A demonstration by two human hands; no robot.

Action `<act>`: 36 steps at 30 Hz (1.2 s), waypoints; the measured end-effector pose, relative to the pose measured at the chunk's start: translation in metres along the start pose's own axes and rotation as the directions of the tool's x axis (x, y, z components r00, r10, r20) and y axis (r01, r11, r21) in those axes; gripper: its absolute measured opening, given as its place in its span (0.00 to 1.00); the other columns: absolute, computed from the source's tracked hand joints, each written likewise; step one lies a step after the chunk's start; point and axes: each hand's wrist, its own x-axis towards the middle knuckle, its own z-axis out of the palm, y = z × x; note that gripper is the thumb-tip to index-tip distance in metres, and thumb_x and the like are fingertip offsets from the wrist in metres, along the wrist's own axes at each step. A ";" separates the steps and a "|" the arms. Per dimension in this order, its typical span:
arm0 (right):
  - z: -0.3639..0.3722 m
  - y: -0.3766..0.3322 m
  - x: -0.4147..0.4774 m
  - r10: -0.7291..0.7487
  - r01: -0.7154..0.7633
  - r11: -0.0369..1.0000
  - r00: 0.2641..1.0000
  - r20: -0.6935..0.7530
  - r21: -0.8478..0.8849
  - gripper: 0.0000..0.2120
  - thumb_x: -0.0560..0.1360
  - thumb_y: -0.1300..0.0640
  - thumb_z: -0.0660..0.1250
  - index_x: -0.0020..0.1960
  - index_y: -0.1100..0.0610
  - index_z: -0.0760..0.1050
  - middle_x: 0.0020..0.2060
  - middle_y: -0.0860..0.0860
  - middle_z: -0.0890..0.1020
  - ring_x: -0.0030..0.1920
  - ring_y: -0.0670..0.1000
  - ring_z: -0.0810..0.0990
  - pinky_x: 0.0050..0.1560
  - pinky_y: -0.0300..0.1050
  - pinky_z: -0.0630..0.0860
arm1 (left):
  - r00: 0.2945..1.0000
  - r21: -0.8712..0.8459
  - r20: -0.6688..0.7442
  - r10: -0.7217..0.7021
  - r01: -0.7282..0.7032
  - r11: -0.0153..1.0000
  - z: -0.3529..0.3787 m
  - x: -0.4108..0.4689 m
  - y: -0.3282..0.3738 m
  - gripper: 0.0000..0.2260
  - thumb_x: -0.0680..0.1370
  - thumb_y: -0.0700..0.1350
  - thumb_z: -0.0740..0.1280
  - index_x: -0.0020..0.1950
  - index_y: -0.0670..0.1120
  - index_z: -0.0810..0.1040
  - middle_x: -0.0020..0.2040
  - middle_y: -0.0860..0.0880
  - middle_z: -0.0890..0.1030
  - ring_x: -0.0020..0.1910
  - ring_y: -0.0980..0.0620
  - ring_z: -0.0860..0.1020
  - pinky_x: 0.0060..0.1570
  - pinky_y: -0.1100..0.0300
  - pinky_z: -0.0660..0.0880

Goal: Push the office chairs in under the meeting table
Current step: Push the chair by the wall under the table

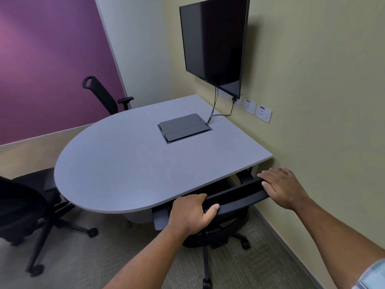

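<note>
Left hand (190, 212) and right hand (280, 187) both clamped on the chair backrest (235, 195), seat tucked beneath the meeting table (125, 163).

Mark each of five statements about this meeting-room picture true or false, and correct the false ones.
1. Both hands grip the top edge of the nearest black office chair's backrest. True: the left hand and right hand both hold it.
2. The black wall-mounted screen is switched on and showing a slide. False: it is dark.
3. A black office chair stands at the rounded end of the grey table. True.
4. The grey cable box lid set in the tabletop stands open. False: it lies closed.
5. The far black office chair stands against the green wall. False: it stands before the purple wall.
</note>
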 end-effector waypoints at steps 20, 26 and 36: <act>0.023 0.014 0.088 -0.020 0.019 0.999 1.000 0.017 0.034 0.26 0.80 0.44 0.52 0.65 0.51 0.83 0.62 0.49 0.86 0.67 0.59 0.81 0.69 0.65 0.71 | 0.997 -0.005 -0.040 -0.061 0.061 0.998 0.012 0.057 -0.026 0.28 0.81 0.72 0.51 0.44 0.50 0.76 0.34 0.51 0.78 0.35 0.51 0.76 0.36 0.54 0.70; 0.022 0.017 0.094 -0.002 0.001 0.999 1.000 0.021 0.046 0.27 0.79 0.45 0.51 0.66 0.52 0.82 0.63 0.50 0.85 0.69 0.60 0.79 0.70 0.65 0.70 | 0.998 -0.033 -0.033 -0.047 0.046 0.998 0.011 0.061 -0.021 0.28 0.81 0.71 0.52 0.43 0.49 0.76 0.34 0.51 0.77 0.35 0.50 0.75 0.34 0.55 0.62; 0.022 0.013 0.090 -0.007 0.007 1.000 0.999 0.042 0.007 0.28 0.80 0.44 0.50 0.67 0.52 0.81 0.64 0.50 0.85 0.68 0.59 0.79 0.70 0.65 0.70 | 0.999 -0.038 -0.007 -0.046 0.045 0.998 0.011 0.061 -0.028 0.29 0.81 0.72 0.50 0.47 0.50 0.79 0.37 0.51 0.80 0.37 0.50 0.77 0.36 0.55 0.67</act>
